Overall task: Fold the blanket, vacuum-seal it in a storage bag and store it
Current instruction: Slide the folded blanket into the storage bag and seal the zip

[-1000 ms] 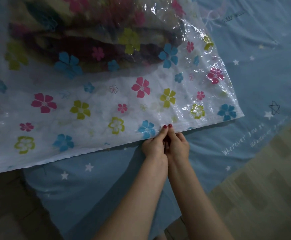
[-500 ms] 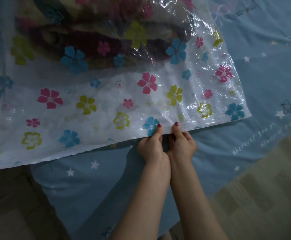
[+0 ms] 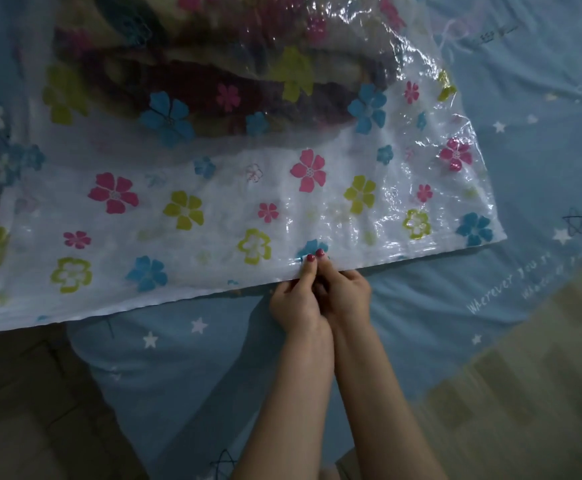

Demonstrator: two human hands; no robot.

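Blue star-printed bedding covers the bed where the work lies, with wood-look flooring showing at the lower right; on that bedding sits the storage bag, clear plastic printed with coloured flowers, its near edge running across the view and its left end overhanging the bed's corner; inside it, toward the far side, the folded blanket shows as a dark bulky mass through the film. At the bag's near edge the left hand and right hand are pressed side by side, thumbs on top of the plastic and fingers curled beneath, pinching the closure strip between them; whether the strip is sealed along its full length cannot be told. By the look of it the film is thin, slick and crinkly, so it would likely slide under a loose grip; the stiffer band along the edge seems the best place to hold. The blanket looks soft and light but bulky, so the filled bag would probably sag unless supported underneath.
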